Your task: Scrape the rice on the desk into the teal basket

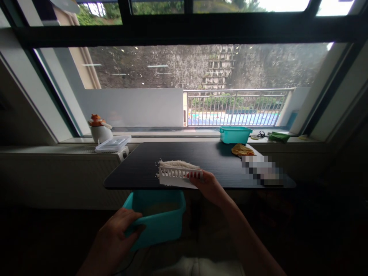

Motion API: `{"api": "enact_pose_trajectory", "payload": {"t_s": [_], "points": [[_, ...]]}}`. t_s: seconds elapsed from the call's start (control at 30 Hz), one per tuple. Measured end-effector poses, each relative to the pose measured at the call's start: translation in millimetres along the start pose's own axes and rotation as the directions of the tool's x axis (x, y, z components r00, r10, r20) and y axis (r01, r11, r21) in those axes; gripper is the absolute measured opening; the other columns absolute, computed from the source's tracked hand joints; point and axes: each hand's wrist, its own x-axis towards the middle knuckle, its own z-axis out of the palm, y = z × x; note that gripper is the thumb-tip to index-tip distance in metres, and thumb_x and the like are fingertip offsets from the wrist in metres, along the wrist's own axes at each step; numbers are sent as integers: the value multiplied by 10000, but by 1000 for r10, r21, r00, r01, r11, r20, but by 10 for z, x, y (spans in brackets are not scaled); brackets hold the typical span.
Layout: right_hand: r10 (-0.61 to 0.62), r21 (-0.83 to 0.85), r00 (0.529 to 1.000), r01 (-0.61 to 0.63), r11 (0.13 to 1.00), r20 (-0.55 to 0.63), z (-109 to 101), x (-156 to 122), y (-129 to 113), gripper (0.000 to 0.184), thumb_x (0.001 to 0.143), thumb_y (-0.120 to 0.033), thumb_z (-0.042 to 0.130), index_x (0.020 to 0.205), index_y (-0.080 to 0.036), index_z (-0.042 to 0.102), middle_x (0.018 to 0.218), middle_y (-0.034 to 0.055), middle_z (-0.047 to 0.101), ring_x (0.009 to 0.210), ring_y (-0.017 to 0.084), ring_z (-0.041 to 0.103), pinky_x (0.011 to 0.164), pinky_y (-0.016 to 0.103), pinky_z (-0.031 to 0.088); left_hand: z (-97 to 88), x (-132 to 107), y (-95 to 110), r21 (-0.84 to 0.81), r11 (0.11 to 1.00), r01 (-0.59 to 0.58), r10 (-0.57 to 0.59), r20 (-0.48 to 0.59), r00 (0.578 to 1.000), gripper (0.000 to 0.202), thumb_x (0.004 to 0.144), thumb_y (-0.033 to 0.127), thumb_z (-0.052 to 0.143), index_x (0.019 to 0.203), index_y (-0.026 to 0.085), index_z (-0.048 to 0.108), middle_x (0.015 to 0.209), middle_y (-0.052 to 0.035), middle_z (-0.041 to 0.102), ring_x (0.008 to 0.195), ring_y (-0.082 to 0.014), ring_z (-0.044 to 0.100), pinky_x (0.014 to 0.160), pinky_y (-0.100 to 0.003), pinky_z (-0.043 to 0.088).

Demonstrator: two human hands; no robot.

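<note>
My left hand (122,228) grips the near left rim of a teal plastic bin (162,230), its thumb and fingers wrapped over the edge. The bin hangs just below the front edge of the black table (184,151); something pale, hard to make out, lies inside. On the table top, a heap of small white grains (179,165), like rice, lies near the front edge. My right hand (208,186) is closed on the right end of a white slotted plastic piece (174,179). That piece stands on the near side of the heap, with a few grains scattered at its left.
A second teal bin (235,135) stands at the back right. Near it lie a yellow-brown cloth (243,150), black scissors (261,134) and a green cloth-like item (278,137). On the left, a clear plastic lid (113,143) and a white-orange figure (100,130) sit by the window.
</note>
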Motion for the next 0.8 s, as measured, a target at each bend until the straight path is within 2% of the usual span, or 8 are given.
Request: {"api": "enact_pose_trajectory", "payload": {"t_s": [0.17, 0.3, 0.53, 0.7, 0.8], "points": [[-4, -11, 1000, 3, 1000, -16, 8, 72, 25, 182, 805, -310, 581, 858, -158, 667, 777, 16, 631, 717, 164, 548, 674, 287, 440, -7, -13, -47, 28, 999, 14, -14, -11, 1000, 148, 688, 360, 668, 800, 270, 708, 796, 19, 726, 750, -191, 707, 613, -213, 567], [-10, 22, 999, 11, 1000, -36, 0, 145, 94, 178, 798, -317, 597, 848, -156, 657, 768, 13, 623, 704, 152, 541, 668, 279, 437, -24, 5, 12, 19, 1000, 17, -17, -3, 1000, 133, 692, 334, 664, 797, 266, 711, 804, 10, 718, 761, -193, 705, 655, -234, 572], [24, 67, 999, -26, 997, 29, 40, 94, 89, 221, 797, -351, 608, 873, -154, 675, 784, 20, 645, 725, 163, 566, 694, 298, 458, 4, -1, 40, 33, 999, 10, -10, -15, 1000, 153, 700, 370, 657, 787, 259, 718, 796, -3, 730, 769, -209, 708, 651, -249, 580], [27, 52, 999, -25, 998, -29, 33, 111, 86, 191, 795, -329, 607, 866, -163, 665, 771, 14, 634, 700, 153, 551, 654, 283, 452, 37, -4, 33, 33, 999, 7, -6, -11, 1000, 153, 705, 369, 656, 793, 260, 719, 807, -4, 731, 781, -213, 705, 669, -263, 582], [29, 41, 1000, -29, 999, -8, 32, 108, 78, 200, 797, -331, 604, 874, -158, 668, 782, 16, 632, 714, 158, 552, 663, 289, 453, 47, 12, 44, 16, 1000, -8, 8, -4, 1000, 167, 711, 383, 653, 798, 258, 721, 809, -9, 728, 786, -211, 704, 674, -259, 581]]}}
